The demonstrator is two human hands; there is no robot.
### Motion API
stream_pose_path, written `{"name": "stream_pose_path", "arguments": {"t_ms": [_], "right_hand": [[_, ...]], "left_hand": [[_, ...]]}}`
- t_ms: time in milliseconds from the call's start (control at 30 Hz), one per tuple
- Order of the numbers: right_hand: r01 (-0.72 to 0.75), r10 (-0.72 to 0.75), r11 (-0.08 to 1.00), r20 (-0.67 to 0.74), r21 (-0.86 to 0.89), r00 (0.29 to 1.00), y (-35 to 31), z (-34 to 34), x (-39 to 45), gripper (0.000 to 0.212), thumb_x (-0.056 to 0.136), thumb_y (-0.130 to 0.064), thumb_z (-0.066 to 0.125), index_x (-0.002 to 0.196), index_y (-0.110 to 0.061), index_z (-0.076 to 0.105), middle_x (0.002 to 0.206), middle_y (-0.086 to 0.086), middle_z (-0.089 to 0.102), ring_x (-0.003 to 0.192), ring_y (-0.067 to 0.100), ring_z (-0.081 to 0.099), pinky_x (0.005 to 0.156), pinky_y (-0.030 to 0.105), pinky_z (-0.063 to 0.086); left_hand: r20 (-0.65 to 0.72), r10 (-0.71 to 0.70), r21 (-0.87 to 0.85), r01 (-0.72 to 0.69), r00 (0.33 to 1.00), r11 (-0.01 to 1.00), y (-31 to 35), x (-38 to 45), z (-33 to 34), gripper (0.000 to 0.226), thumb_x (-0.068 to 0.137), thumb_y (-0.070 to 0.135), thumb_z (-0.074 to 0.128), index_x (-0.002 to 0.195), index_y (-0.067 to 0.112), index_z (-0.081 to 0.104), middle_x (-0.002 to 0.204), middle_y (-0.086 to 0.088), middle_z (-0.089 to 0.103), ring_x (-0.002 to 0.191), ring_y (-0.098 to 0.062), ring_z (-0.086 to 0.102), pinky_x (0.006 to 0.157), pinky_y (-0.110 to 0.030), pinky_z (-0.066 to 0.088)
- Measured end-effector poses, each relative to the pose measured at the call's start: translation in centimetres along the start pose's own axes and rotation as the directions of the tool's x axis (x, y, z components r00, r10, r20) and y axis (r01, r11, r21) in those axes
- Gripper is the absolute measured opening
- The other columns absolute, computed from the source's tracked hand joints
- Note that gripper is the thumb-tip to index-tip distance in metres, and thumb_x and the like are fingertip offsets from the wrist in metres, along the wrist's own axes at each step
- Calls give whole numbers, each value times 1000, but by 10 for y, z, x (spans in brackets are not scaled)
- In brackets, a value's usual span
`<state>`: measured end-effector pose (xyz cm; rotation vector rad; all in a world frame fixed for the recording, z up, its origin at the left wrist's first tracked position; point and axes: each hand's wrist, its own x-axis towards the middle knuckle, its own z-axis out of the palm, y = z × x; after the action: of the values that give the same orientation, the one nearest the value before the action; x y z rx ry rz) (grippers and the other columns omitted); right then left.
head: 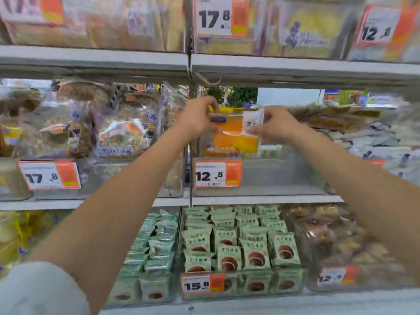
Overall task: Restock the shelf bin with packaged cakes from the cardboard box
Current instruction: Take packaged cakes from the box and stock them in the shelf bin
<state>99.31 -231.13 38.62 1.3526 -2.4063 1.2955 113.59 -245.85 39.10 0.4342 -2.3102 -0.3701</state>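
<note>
Your left hand (196,117) and right hand (273,126) each pinch a side of an orange packaged cake (235,130). You hold it upright above the clear shelf bin (272,176) at the middle shelf's front edge, behind the 12.8 price tag (218,173).

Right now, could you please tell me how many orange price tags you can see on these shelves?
7: two on the top shelf, three on the middle, two on the bottom. Others may be hidden.
</note>
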Motion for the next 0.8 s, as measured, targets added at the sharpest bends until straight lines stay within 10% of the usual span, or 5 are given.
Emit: {"name": "stream_pose_path", "arguments": {"t_ms": [200,300,567,667,800], "right_hand": [[-40,118,951,239,-307,964,7,45,18,34,72,-20,82,88,-2,57,96,16,61,79,28,64,66,36,56],[18,103,862,211,-507,972,9,59,20,62,76,-22,79,123,1,45,125,17,56,113,31,56,83,33,46],[-163,231,939,206,-302,951,6,49,14,93,77,-24,78,141,0,14,135,16,47,115,31,54,87,36,51],[-12,7,999,-115,-50,993,5,32,-14,53,82,-17,70,119,-7,33,98,6,57,86,17,58,74,32,45],[327,-244,942,-525,70,816,5,36,-116,22,86,-1,52,95,-16,39,74,-14,46,65,-2,47,60,18,38]], "left_hand": [[298,-77,653,-144,951,743,-17,13,33,35,79,31,73,110,22,58,113,0,61,112,-24,54,103,-49,30],[343,-123,720,-177,931,671,-19,16,40,35,80,31,69,110,21,53,111,0,60,111,-24,54,106,-53,22],[356,-65,704,-222,932,674,-20,2,31,61,83,28,66,136,19,38,133,-9,51,132,-31,34,112,-58,8],[116,139,453,-177,983,874,-13,-30,20,42,81,27,68,118,15,53,120,-7,58,124,-30,42,113,-52,11],[-337,347,232,-280,875,932,5,-110,34,14,80,8,54,94,8,54,88,-8,59,86,-28,50,73,-36,33]]}}
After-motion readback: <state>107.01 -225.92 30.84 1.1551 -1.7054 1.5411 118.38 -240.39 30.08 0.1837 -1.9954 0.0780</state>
